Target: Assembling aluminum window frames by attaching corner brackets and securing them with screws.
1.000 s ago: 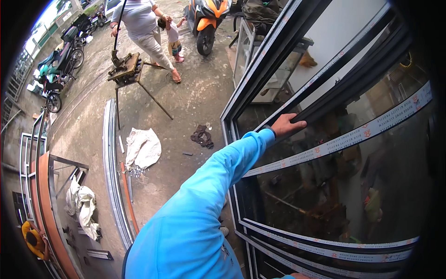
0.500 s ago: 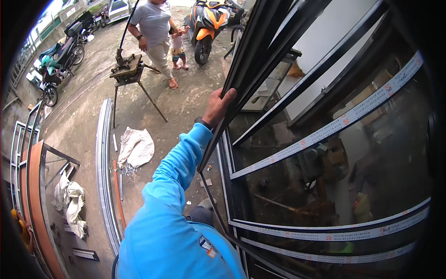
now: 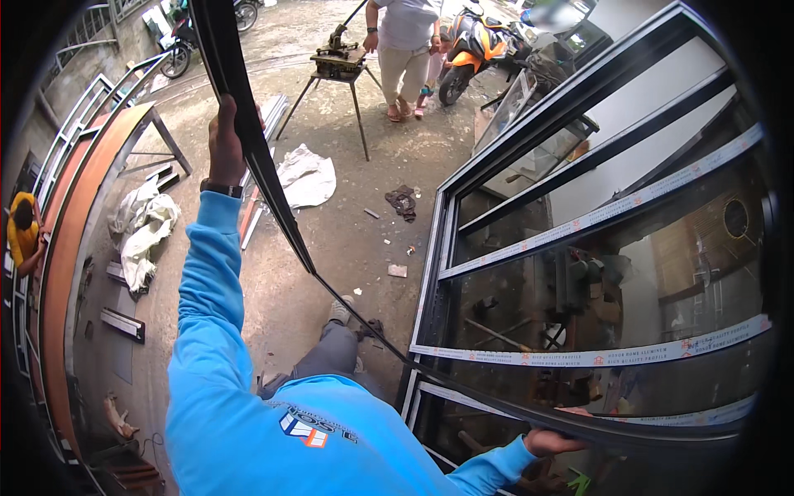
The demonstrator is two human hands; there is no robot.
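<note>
A long black metal frame (image 3: 281,213) stretches across in front of me, bent into a corner by the lens. Its upper bar is in the grip of my left hand (image 3: 225,149), arm stretched forward, fingers partly hidden behind the bar. At lower right my right hand (image 3: 556,442) is wrapped around the frame's lower bar, with fingertips showing above it. Beyond that bar stands a large black-framed glazed panel (image 3: 428,306), its crosspieces covered with white printed protective tape (image 3: 571,230).
A person (image 3: 405,50) and a small child stand ahead, beside a tool on a tripod stand (image 3: 339,62) and an orange motorcycle (image 3: 467,54). White sacks (image 3: 306,175), metal profiles and scraps lie on the concrete. At left, someone in yellow (image 3: 23,223) is by an orange-brown panel (image 3: 78,223).
My left hand has swung the black frame leftward, away from the taped panel. My right hand has come into view on its lower bar. The whole view has shifted left.
</note>
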